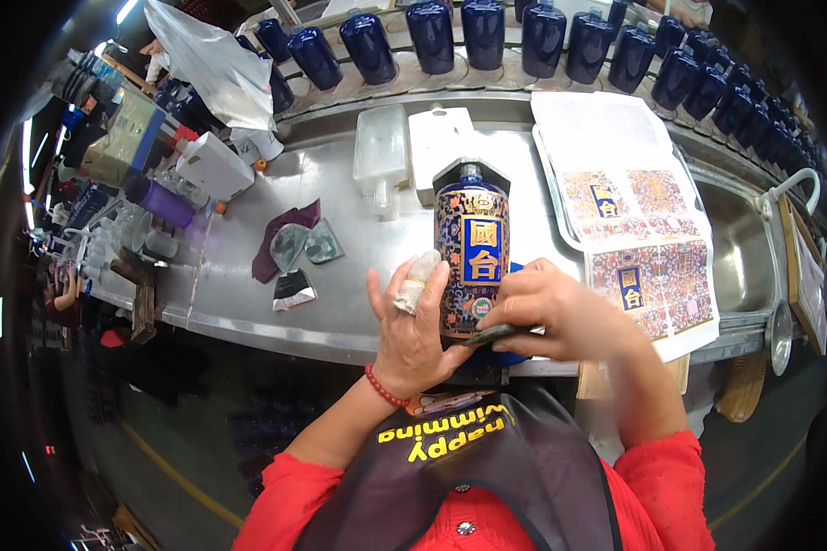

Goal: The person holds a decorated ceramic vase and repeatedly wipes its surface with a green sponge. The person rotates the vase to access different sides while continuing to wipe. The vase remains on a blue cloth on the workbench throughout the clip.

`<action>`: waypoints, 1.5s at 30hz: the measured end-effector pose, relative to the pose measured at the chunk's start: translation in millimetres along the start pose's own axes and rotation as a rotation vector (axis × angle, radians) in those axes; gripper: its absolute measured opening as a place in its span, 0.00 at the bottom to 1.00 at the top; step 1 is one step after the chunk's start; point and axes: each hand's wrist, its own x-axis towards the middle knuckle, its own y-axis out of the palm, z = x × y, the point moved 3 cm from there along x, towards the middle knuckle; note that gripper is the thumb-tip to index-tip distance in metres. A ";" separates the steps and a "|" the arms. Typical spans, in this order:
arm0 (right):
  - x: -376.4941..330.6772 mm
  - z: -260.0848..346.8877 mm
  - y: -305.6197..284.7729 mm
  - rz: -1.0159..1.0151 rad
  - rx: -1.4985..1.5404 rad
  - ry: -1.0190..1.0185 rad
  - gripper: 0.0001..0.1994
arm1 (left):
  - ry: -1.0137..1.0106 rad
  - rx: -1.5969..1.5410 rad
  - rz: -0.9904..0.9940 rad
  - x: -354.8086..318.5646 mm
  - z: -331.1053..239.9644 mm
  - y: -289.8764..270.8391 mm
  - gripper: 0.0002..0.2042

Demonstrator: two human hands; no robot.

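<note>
A dark blue bottle (472,248) with an ornate flowered wrap and a blue-and-gold front panel is in front of me, neck pointing away. A dark angular support (499,173) shows behind its neck. My left hand (408,323) lies along the bottle's left side, fingers spread, thumb by its base; one finger has a white wrapping. With fingers closed, my right hand (551,312) pinches a thin, dark green flat piece (492,334) against the bottle's lower end. Part of that piece is hidden by the fingers.
Printed decal sheets (648,275) lie on a tray at right, beside a metal sink (740,248). Plain blue bottles (436,41) line the conveyor behind. A clear square bottle (381,151), a white container (213,167) and cloth pieces (292,239) are on the metal table (340,321).
</note>
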 end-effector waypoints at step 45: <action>88.3 -18.2 -26.3 -0.149 -0.421 0.235 0.07 | 0.102 0.118 -0.146 -10.4 -7.2 4.4 0.35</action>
